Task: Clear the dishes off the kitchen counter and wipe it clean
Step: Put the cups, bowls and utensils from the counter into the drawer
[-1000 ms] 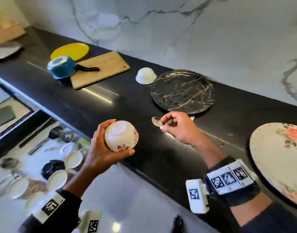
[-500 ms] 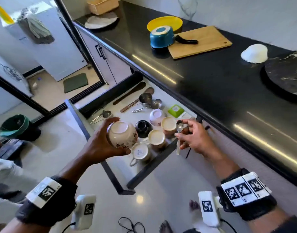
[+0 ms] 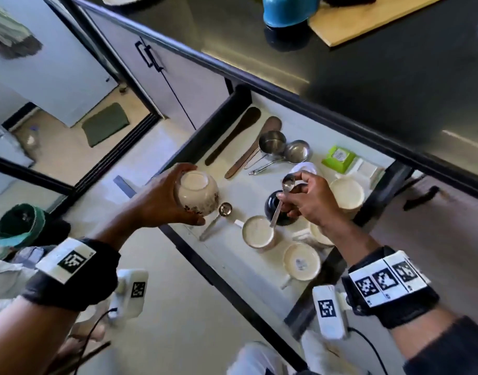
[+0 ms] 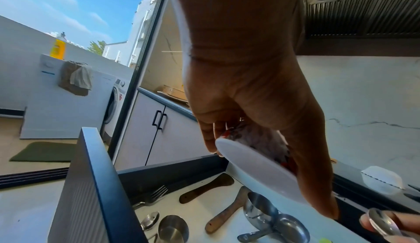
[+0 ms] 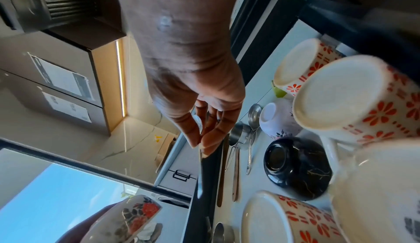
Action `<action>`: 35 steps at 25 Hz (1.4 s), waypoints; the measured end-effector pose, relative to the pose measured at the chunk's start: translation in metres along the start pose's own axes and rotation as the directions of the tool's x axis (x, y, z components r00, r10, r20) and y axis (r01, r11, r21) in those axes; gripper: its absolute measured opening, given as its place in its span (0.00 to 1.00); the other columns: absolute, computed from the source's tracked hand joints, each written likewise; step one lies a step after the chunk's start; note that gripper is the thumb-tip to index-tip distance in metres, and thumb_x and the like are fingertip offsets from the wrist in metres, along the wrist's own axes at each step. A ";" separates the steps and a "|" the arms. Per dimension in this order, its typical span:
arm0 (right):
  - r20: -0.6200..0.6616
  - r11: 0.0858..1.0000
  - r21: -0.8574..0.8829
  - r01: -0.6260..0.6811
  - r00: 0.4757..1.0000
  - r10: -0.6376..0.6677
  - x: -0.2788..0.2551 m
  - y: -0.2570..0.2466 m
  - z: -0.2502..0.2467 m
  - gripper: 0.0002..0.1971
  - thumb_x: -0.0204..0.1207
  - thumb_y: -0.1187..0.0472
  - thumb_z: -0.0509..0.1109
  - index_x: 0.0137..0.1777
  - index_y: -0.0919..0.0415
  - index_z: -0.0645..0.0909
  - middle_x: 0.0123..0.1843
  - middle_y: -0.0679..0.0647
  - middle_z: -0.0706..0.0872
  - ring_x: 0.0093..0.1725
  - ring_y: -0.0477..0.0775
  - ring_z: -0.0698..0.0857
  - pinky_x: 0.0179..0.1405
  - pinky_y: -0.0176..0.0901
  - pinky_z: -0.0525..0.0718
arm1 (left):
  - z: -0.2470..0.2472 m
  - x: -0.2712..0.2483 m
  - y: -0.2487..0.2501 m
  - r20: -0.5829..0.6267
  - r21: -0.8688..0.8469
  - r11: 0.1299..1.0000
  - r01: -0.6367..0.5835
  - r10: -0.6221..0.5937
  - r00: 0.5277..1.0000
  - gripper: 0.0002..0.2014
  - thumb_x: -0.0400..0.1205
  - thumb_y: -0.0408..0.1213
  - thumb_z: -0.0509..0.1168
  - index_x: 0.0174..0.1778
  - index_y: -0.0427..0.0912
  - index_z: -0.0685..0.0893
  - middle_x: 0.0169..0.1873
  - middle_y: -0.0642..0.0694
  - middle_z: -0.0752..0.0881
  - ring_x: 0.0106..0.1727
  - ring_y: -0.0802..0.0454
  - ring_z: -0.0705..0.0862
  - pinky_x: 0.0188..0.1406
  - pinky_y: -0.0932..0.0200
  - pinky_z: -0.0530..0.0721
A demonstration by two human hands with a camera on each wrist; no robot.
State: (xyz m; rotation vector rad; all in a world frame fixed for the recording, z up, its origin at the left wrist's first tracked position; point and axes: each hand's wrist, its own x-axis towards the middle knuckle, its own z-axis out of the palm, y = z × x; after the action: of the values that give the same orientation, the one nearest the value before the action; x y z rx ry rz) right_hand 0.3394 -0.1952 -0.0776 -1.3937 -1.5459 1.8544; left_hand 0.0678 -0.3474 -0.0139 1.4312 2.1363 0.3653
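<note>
My left hand [image 3: 175,204] grips a small cream bowl with a flower print [image 3: 196,195], held upside down above the left side of the open drawer [image 3: 233,263]. The same bowl [image 4: 261,167] fills the left wrist view under my palm, and the bowl [image 5: 127,218] shows again low in the right wrist view. My right hand [image 3: 300,198] pinches a steel spoon [image 3: 282,197] by its handle over a black bowl [image 3: 278,209] in the drawer. In the right wrist view my fingers [image 5: 204,130] hold the spoon's thin handle [image 5: 200,171].
The drawer holds upturned cream mugs [image 3: 258,231], steel measuring cups [image 3: 273,143], wooden spatulas [image 3: 232,139], another spoon [image 3: 224,211] and a green box [image 3: 339,156]. Above it the black counter [image 3: 367,77] carries a blue pot [image 3: 286,8] and a wooden board [image 3: 367,20]. A cabinet door [image 3: 162,69] stands left.
Both hands left the counter and came down over the open drawer, the left still holding the bowl, the right still holding the spoon. My view swung down and closer to the drawer.
</note>
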 end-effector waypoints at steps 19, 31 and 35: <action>-0.242 0.677 -0.621 -0.396 0.918 0.314 0.066 -0.010 0.157 0.03 0.65 0.63 0.81 0.39 0.58 0.91 0.39 0.53 0.92 0.44 0.53 0.90 0.43 0.43 0.87 | -0.048 0.201 -0.112 0.661 -0.017 0.833 -0.553 0.424 0.619 0.53 0.59 0.51 0.86 0.77 0.50 0.64 0.68 0.50 0.76 0.64 0.54 0.75 0.62 0.56 0.78; -0.312 0.261 -0.880 -0.397 0.897 0.312 0.091 0.004 0.190 0.10 0.70 0.67 0.73 0.50 0.57 0.82 0.52 0.57 0.89 0.57 0.60 0.86 0.47 0.46 0.75 | -0.019 0.233 -0.116 0.729 -0.047 0.810 -0.585 0.428 0.534 0.54 0.60 0.48 0.86 0.78 0.48 0.62 0.71 0.47 0.75 0.68 0.49 0.75 0.68 0.48 0.78; -0.339 0.209 -0.876 -0.435 0.863 0.374 0.092 0.013 0.191 0.14 0.75 0.64 0.70 0.60 0.59 0.78 0.59 0.57 0.86 0.62 0.59 0.84 0.54 0.48 0.74 | -0.012 0.236 -0.111 0.727 -0.043 0.793 -0.608 0.442 0.525 0.54 0.60 0.48 0.86 0.78 0.47 0.62 0.72 0.47 0.74 0.69 0.47 0.75 0.67 0.50 0.77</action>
State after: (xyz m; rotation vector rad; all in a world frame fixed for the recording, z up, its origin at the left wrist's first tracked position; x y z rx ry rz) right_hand 0.1424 -0.2326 -0.1460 -2.5293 -2.6223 0.9009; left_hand -0.0933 -0.1750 -0.1265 1.9429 1.0891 -0.2232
